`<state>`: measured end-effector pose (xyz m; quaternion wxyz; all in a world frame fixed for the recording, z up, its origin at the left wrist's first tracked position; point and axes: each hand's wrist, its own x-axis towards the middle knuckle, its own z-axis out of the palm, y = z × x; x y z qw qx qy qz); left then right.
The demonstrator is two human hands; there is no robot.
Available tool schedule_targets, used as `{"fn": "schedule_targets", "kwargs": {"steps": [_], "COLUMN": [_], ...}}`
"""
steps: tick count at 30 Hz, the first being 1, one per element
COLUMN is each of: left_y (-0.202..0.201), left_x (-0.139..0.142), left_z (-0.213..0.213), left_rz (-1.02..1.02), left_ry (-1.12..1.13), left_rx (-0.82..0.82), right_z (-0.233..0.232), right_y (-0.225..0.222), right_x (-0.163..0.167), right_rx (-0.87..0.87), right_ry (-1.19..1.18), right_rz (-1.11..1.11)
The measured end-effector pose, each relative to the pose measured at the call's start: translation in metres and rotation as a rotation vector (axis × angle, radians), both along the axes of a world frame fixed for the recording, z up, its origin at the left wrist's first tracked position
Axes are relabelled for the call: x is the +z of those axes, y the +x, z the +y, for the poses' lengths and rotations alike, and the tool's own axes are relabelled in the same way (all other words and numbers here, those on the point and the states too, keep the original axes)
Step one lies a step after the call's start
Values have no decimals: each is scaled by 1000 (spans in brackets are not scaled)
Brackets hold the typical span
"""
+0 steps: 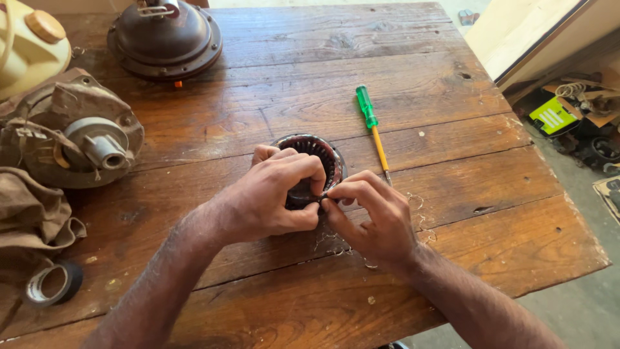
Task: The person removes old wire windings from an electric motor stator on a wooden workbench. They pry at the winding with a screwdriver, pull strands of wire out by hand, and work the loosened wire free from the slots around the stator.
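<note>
Stator ring (320, 155) sits near table centre on the wooden table (452, 116), slots look mostly bare and dark from here; loose curls of copper wire (336, 242) lie at about 6 o'clock of it, under my wrists, so I'd judge most winding is already out and only bits near the rim are left, can't see the near side, my hands cover it. My left hand (268, 197) comes in from 7 o'clock, fingers curled tight over the ring's near edge, thumb pressed at the rim, gripping it steady. My right hand (374, 213) comes in from 5 o'clock, thumb and forefinger pinched shut on something thin at the ring's 5 o'clock edge, looks like a wire end, too small to be sure. Green-handled screwdriver (372, 126) lies untouched at 2 o'clock of the ring, just beside it. Motor housing (81, 136) at 9 o'clock, domed cover (165, 39) at 11, tape roll (53, 283) at 8, all well apart.
</note>
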<state>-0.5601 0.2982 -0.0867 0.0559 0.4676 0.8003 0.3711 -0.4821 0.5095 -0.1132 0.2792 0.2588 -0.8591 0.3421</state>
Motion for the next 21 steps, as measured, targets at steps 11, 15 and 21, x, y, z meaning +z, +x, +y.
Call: {"fn": "schedule_targets", "kwargs": {"steps": [11,15,21], "left_y": [-1,-1,-12], "left_x": [4,-2,-12], "left_z": [-4,-4,-6], "left_rz": [-116,82,-47], "left_ry": [-81,-80,-177], "left_rx": [17,75,77], "right_z": [76,85,84], "right_y": [-50,-56,-58], "right_x": [-8,-8,-15], "right_rx": [-465,-533,-473], "right_ry": [214,322,136], "right_rz": [-139,-392,-558]}}
